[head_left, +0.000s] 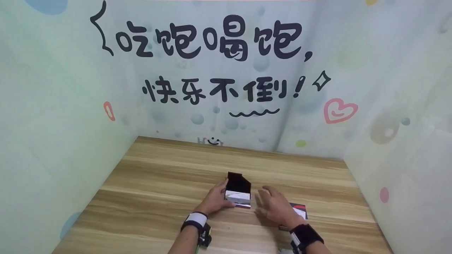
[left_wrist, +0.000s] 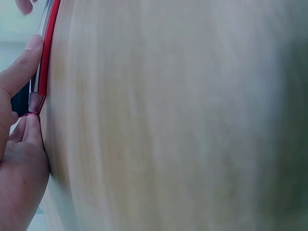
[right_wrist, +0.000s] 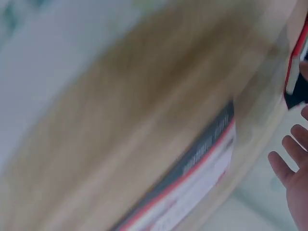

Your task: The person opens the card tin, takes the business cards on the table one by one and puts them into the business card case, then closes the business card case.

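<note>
A small black case point(head_left: 238, 184) with its flap raised and a shiny silver panel point(head_left: 238, 197) at its near end is on the wooden table. My left hand point(head_left: 214, 200) holds it by its left side, thumb along the near edge. In the left wrist view, the thumb and fingers of the left hand point(left_wrist: 24, 168) pinch the case's red edge point(left_wrist: 47, 57). My right hand point(head_left: 275, 205) hovers just right of the case, touching nothing, fingers spread and loosely bent. The right wrist view has the right hand point(right_wrist: 296, 178) near the case point(right_wrist: 299, 86).
A flat printed packet point(head_left: 299, 210) in dark, red and white lies partly under the right wrist; the right wrist view shows its printed face point(right_wrist: 192, 183), blurred. Wood-grain table point(head_left: 159, 176) surrounds the case, with printed fabric walls point(head_left: 197, 120) at back and sides.
</note>
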Tool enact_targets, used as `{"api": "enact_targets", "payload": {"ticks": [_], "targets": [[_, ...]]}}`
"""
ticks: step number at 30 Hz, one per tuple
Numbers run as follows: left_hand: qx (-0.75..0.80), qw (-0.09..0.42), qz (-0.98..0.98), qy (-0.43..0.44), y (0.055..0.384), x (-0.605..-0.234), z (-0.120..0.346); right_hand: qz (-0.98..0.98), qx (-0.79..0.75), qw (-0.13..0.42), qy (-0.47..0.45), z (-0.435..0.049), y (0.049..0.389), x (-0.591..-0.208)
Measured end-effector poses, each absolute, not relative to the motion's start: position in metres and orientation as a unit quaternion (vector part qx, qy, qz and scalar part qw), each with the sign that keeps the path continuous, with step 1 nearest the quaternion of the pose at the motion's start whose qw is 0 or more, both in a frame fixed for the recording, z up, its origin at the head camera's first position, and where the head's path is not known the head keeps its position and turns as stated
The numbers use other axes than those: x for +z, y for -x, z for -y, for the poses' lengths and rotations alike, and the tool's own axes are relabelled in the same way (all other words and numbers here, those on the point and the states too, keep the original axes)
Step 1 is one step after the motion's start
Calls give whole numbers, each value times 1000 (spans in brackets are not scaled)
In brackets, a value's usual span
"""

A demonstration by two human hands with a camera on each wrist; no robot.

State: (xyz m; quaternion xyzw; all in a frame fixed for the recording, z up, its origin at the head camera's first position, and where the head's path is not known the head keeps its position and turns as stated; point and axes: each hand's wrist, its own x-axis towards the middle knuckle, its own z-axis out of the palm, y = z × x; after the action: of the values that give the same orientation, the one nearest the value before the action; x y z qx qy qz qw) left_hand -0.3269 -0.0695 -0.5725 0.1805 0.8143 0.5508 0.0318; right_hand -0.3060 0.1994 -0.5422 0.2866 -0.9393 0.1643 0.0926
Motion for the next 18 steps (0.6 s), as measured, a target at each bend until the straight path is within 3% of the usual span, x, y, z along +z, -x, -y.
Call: {"api": "enact_targets", "payload": {"ticks": [10, 18], "targets": [[573, 45, -796, -189, 327, -574, 69, 957, 196, 9, -213, -260, 302, -527], [581, 38, -788, -200, 328, -575, 68, 960, 190, -17, -207, -298, 284, -531]]}}
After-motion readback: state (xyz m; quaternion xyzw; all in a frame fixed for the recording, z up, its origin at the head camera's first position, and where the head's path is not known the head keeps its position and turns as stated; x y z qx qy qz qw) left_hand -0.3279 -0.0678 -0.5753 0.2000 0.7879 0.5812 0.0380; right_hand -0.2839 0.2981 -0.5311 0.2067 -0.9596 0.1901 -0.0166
